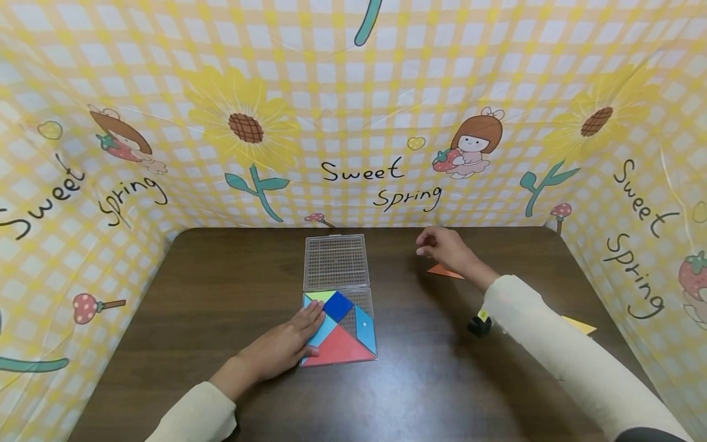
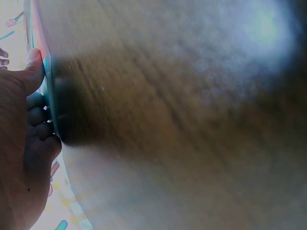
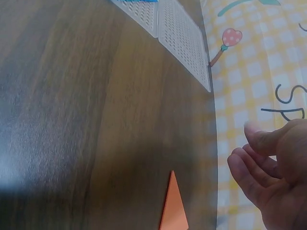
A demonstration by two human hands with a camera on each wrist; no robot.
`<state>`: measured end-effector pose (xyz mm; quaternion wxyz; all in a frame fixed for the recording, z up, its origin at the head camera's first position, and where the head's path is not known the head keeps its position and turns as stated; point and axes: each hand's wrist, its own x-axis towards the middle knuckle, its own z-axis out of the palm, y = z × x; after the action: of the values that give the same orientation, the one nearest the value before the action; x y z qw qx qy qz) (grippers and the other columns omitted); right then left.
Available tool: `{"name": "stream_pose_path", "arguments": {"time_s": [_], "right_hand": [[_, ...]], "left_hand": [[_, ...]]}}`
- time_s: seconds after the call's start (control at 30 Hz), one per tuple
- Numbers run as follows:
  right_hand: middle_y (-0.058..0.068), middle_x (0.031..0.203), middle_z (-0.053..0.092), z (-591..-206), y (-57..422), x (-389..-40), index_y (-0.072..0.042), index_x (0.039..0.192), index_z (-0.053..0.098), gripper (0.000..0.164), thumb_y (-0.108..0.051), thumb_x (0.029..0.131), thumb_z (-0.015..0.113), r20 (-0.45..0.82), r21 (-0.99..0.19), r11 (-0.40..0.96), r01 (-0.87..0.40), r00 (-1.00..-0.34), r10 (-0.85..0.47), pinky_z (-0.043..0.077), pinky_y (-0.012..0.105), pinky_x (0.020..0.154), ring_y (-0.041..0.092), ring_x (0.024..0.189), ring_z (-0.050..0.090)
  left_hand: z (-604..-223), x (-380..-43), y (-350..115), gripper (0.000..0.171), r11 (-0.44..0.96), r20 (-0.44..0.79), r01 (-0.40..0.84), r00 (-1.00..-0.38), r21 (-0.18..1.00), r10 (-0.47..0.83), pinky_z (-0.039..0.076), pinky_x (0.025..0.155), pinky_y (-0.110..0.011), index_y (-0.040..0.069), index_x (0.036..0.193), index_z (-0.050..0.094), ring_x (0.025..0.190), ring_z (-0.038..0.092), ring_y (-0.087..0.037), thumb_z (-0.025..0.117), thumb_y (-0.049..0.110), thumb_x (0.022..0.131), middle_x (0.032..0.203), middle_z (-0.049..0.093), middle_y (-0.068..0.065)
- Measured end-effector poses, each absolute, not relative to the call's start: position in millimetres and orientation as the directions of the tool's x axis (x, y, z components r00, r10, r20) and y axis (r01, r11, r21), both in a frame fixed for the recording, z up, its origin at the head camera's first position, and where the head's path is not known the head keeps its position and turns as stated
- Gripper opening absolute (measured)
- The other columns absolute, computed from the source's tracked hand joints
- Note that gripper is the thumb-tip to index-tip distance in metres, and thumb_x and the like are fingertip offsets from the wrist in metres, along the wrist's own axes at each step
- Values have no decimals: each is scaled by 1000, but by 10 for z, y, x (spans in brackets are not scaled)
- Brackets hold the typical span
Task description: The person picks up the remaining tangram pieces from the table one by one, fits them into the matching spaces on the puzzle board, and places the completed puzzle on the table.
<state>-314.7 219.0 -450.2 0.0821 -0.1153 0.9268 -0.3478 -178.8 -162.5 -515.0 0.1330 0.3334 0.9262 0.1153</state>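
My left hand (image 1: 284,347) rests with extended fingers on the left side of a clear plastic case (image 1: 371,301), over flat tangram pieces. In that half lie a red triangle (image 1: 338,348), a dark blue square (image 1: 338,306), a light blue parallelogram (image 1: 364,328) and a green triangle (image 1: 318,296). A light blue triangle (image 1: 327,331) is partly covered by the fingers. Raised over the back right of the table, my right hand (image 1: 444,248) has loosely bent fingers and nothing in them. Below it sits an orange triangle (image 3: 174,208), partly hidden by the wrist in the head view.
The case's gridded lid (image 1: 336,263) lies unfolded toward the back edge. A yellow triangle (image 1: 579,325) is at the far right, partly behind the right sleeve (image 1: 552,344). Checked cloth (image 1: 353,110) surrounds the brown table (image 1: 232,276) at the back and sides.
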Motion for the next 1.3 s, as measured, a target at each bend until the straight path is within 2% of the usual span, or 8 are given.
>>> {"name": "stream_pose_path", "arguments": {"time_s": [0.3,0.53,0.87,1.3], "right_hand": [[14,101,65,-4466,2328,-3129,2,110,59,21,-9,92,63,-92,-699,705,-117,-963,-251,55,46,84,34,99,66],[12,101,68,-4472,2473,-3132,-1,109,61,21,-13,92,64,-78,-627,767,-137,-969,-236,57,37,78,27,94,67],[13,101,68,-4516,2651,-3119,-1,109,61,21,-14,93,64,-44,-565,805,-181,-968,-248,52,43,83,27,95,64],[14,103,66,-4532,2929,-3067,-1,109,61,18,-13,94,62,-62,-550,821,-152,-973,-221,54,39,78,28,95,65]], "left_hand": [[-5142,-1787,-1622,75,766,-197,560,-751,315,630,27,115,-43,16,154,19,150,6,-19,46,55,96,163,8,0],[-5141,-1774,-1624,75,768,-203,552,-753,325,626,27,115,-43,17,154,20,150,6,-20,47,55,95,163,8,1],[-5145,-1786,-1624,74,758,-186,575,-745,307,640,27,115,-41,15,154,20,150,6,-19,46,54,96,163,8,-1],[-5153,-1780,-1630,73,753,-172,582,-744,305,645,28,115,-42,14,154,20,150,7,-21,45,53,97,163,9,-2]]}}
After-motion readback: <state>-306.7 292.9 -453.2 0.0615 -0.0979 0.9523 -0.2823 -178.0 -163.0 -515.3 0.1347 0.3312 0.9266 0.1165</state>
